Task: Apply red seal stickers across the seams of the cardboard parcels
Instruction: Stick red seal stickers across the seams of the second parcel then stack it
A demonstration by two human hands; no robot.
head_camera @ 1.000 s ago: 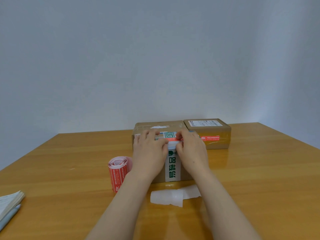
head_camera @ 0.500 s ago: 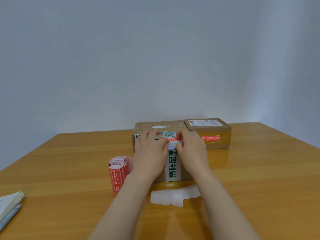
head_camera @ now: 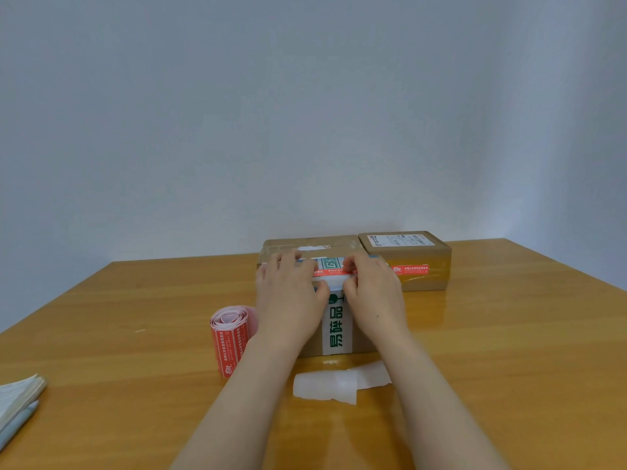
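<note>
Three cardboard boxes are sitting on the table (head_camera: 509,351), & the front box (head_camera: 364,344) is the one being handled. A white tape strip (head_camera: 336,330) w/ green lettering is running down its near face & over its top. A red sticker (head_camera: 330,273) is lying crosswise along the front box's top near edge, over that strip. The left hand (head_camera: 288,296) is resting on the front box's left half, fingers stretched fairly flat over the top & pressing the sticker's left end, holding nothing. The right hand (head_camera: 373,293) is covering the right half, fingertips bending down onto the sticker's right end; whether it is pressing or pinching, I cannot tell.

Directly behind the front box, the back box (head_camera: 312,244) is showing a pale label on top. Behind & to the right of the front box, the right box (head_camera: 420,281) is standing w/ a printed label on top & a second red sticker (head_camera: 410,269) running along its near face. Just left of the front box, a roll of stickers (head_camera: 230,337) is standing on end. Just in front of the front box, a strip of white backing paper (head_camera: 336,385) is lying flat. Well to the left of the front box, at the frame edge, a notebook (head_camera: 18,395) & what looks like a pen (head_camera: 17,422) are lying side by side.
</note>
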